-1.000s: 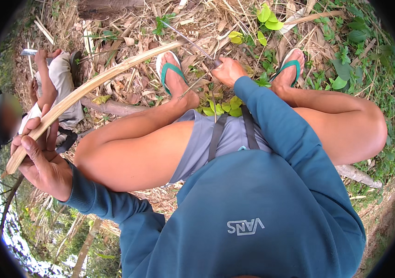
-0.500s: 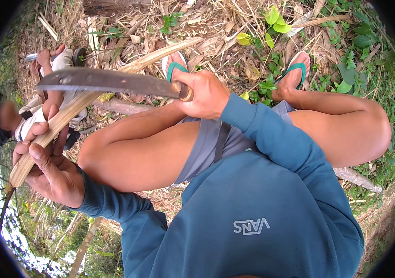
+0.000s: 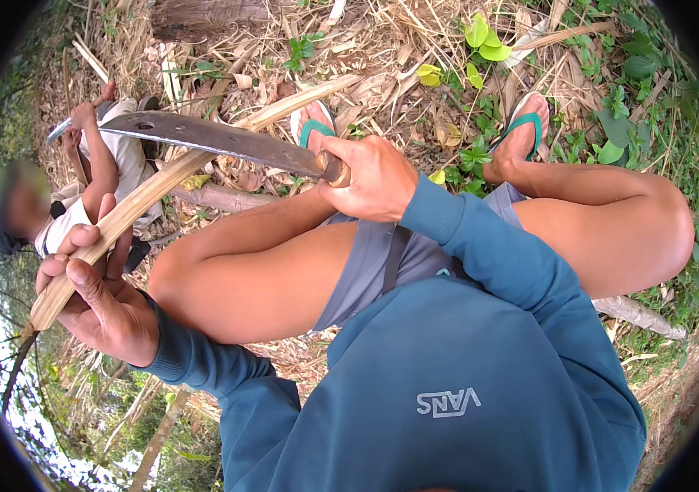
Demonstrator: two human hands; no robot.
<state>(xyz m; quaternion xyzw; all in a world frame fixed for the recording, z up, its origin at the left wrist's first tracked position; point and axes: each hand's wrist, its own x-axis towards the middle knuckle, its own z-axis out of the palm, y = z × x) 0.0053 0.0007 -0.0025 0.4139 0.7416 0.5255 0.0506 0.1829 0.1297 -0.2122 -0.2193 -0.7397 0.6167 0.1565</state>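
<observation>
My left hand [image 3: 107, 307] grips the near end of a long pale wooden stick [image 3: 138, 205], thumb on top and fingers underneath. The stick slants away up to the right, its far end close to my left foot. In my right hand [image 3: 372, 176] is the wooden handle of a machete [image 3: 226, 146]; the fingers are wrapped round it. Its dark, slightly curved blade points left and crosses over the stick beyond my left hand. Whether the edge touches the wood I cannot tell.
Another person [image 3: 91, 180] in light clothes and a dark cap sits at the left, holding a blade. A log [image 3: 210, 18] lies at the top. Dry leaves and wood chips cover the ground around my sandalled feet [image 3: 522, 127]. Green plants [image 3: 628, 107] grow at the right.
The machete's blade has tilted, its tip shifting right and its handle slightly down. The stick and my left hand have shifted a little to the right in view.
</observation>
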